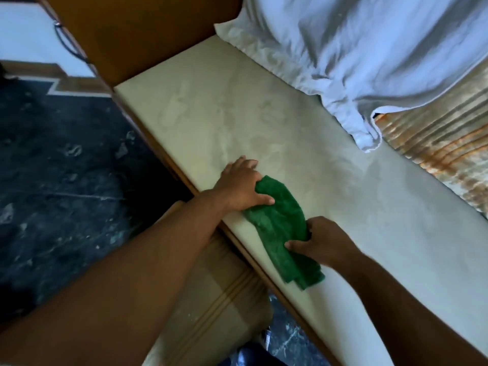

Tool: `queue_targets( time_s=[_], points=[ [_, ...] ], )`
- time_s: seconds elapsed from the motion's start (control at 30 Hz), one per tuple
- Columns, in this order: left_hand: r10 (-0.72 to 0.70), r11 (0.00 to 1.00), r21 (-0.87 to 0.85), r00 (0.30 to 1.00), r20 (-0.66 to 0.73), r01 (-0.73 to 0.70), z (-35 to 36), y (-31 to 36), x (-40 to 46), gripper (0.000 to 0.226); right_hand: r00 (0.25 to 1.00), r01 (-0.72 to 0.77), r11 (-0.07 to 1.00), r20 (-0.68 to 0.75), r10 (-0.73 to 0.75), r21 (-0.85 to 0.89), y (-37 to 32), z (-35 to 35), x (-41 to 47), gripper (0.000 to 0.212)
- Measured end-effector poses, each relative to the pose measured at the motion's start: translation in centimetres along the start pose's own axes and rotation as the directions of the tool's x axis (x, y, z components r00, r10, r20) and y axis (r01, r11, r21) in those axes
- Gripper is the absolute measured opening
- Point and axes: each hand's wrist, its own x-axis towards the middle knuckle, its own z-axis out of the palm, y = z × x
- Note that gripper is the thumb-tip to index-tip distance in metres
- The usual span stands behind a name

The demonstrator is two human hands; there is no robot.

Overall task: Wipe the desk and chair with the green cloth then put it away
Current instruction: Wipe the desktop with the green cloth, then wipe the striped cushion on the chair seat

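Nearest the camera, two bare forearms reach in from the bottom edge toward the green cloth point(284, 231), which serves as the landmark here. Below and left of the cloth, a beige upholstered chair point(219, 307) with stitched stripes sits tucked against the wooden front edge of the pale cream surface point(237, 122).

The green cloth lies bunched and partly folded on the surface, close to its front edge. The right hand point(320, 245) grips the cloth's nearer end, fingers curled and thumb pinching a fold of the fabric. The left hand point(244, 184) presses on the cloth's farther, upper end, thumb laid across the green fabric and the other fingers spread flat onto the surface just beyond it; it holds the cloth down more than it clenches it.

Left of the cloth, past the surface's edge, lies a dark marbled floor point(66, 167). Beyond the cloth, the surface shows faint smeared patches. Farther off and to the right, a rumpled white sheet point(369, 48) hangs over the surface's back edge, with a rust-streaked ribbed panel point(443, 154) beside it. At the far left corner stands a brown wooden cabinet side point(137, 30).
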Motion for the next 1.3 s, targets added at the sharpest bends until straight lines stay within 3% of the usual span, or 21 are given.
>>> queue_targets(
  time_s=[0.07, 0.1, 0.2, 0.27, 0.3, 0.4, 0.47, 0.57, 0.63, 0.67, 0.7, 0.73, 0.77, 0.8, 0.83, 0.87, 0.9, 0.97, 1.03, 1.17, 1.3],
  points=[
    [-0.025, 0.936, -0.350, 1.000, 0.010, 0.027, -1.2, -1.9, -2.8, 0.068, 0.986, 0.111, 0.994, 0.125, -0.112, 0.015, -1.3, -1.3, 0.5, 0.034],
    [-0.033, 0.837, -0.547, 0.999, 0.013, 0.034, -1.6, -3.2, -4.6, 0.054, 0.975, 0.162, 0.983, 0.143, -0.172, 0.085, -2.1, -1.6, 0.3, 0.031],
    [-0.100, 0.334, -0.941, 0.995, 0.020, 0.052, -0.6, -8.3, -10.6, 0.025, 0.947, 0.194, 0.837, 0.125, -0.296, 0.511, -4.8, -1.0, -0.7, 0.026],
    [-0.170, 0.025, -0.996, 0.982, 0.077, 0.083, 2.5, -12.4, -14.9, 0.031, 0.903, 0.129, 0.714, 0.216, -0.371, 0.688, -7.2, 2.1, -0.9, 0.030],
    [-0.223, -0.060, -0.993, 0.968, 0.114, 0.103, 4.7, -14.4, -16.9, 0.037, 0.879, 0.104, 0.711, 0.269, -0.392, 0.696, -8.4, 4.4, -0.9, 0.032],
    [-0.474, -0.136, -0.956, 0.830, 0.294, 0.261, 12.4, -19.4, -20.9, 0.038, 0.884, 0.130, 0.838, 0.320, -0.340, 0.531, -10.9, 13.1, 0.9, 0.029],
    [-0.549, -0.192, -0.908, 0.726, 0.413, 0.372, 17.8, -22.2, -22.0, 0.032, 0.888, 0.091, 0.900, 0.374, -0.268, 0.427, -11.8, 19.4, 3.2, 0.028],
    [-0.565, -0.247, -0.881, 0.678, 0.470, 0.405, 22.5, -26.3, -20.8, 0.029, 0.880, 0.040, 0.957, 0.443, -0.170, 0.287, -13.3, 25.9, 7.5, 0.028],
    [-0.608, -0.271, -0.908, 0.674, 0.419, 0.320, 23.9, -29.9, -18.8, 0.025, 0.897, 0.075, 0.967, 0.407, -0.172, 0.243, -14.9, 28.6, 10.8, 0.024],
    [-0.647, -0.234, -0.936, 0.676, 0.353, 0.264, 23.9, -31.5, -17.9, 0.017, 0.909, 0.139, 0.975, 0.368, -0.195, 0.174, -15.6, 29.2, 12.1, 0.028],
    [-0.722, -0.064, -0.968, 0.659, 0.213, 0.243, 24.2, -33.4, -17.0, 0.013, 0.917, 0.260, 0.965, 0.307, -0.257, 0.030, -16.5, 30.1, 13.4, 0.039],
    [-0.774, 0.175, -0.943, 0.631, 0.045, 0.283, 24.9, -35.5, -16.3, 0.017, 0.903, 0.404, 0.902, 0.222, -0.368, -0.151, -17.2, 30.9, 14.8, 0.053],
    [-0.789, 0.430, -0.802, 0.604, -0.111, 0.414, 26.0, -37.7, -15.9, 0.030, 0.840, 0.542, 0.789, 0.149, -0.522, -0.290, -18.1, 31.8, 15.8, 0.063],
    [-0.733, 0.654, -0.529, 0.625, -0.267, 0.541, 27.3, -39.8, -16.0, 0.046, 0.734, 0.662, 0.661, 0.126, -0.667, -0.354, -19.1, 32.8, 16.7, 0.069],
    [-0.653, 0.758, -0.263, 0.690, -0.313, 0.597, 28.3, -41.5, -16.3, 0.059, 0.623, 0.754, 0.533, 0.161, -0.765, -0.384, -20.2, 33.7, 17.4, 0.072],
    [-0.579, 0.811, -0.100, 0.766, -0.280, 0.576, 29.3, -43.1, -16.9, 0.067, 0.531, 0.813, 0.411, 0.234, -0.814, -0.413, -21.3, 34.9, 18.3, 0.074],
    [-0.512, 0.854, -0.038, 0.824, -0.243, 0.519, 30.3, -44.6, -17.5, 0.072, 0.486, 0.831, 0.326, 0.305, -0.819, -0.450, -22.2, 36.1, 19.3, 0.078],
    [-0.419, 0.907, -0.047, 0.881, -0.222, 0.419, 31.5, -46.7, -18.1, 0.076, 0.497, 0.810, 0.265, 0.373, -0.784, -0.523, -23.1, 38.0, 21.2, 0.084],
    [-0.370, 0.928, -0.050, 0.901, -0.227, 0.368, 31.5, -47.6, -18.1, 0.076, 0.526, 0.783, 0.265, 0.371, -0.765, -0.563, -23.0, 38.9, 22.1, 0.081],
    [-0.346, 0.938, -0.100, 0.916, -0.203, 0.332, 31.4, -48.6, -17.8, 0.074, 0.496, 0.767, 0.239, 0.314, -0.809, -0.595, -22.4, 40.6, 21.7, 0.066],
    [-0.342, 0.939, -0.113, 0.914, -0.219, 0.325, 31.7, -49.2, -17.5, 0.071, 0.552, 0.735, 0.328, 0.243, -0.797, -0.593, -22.4, 43.2, 18.7, 0.060]
  ],
)
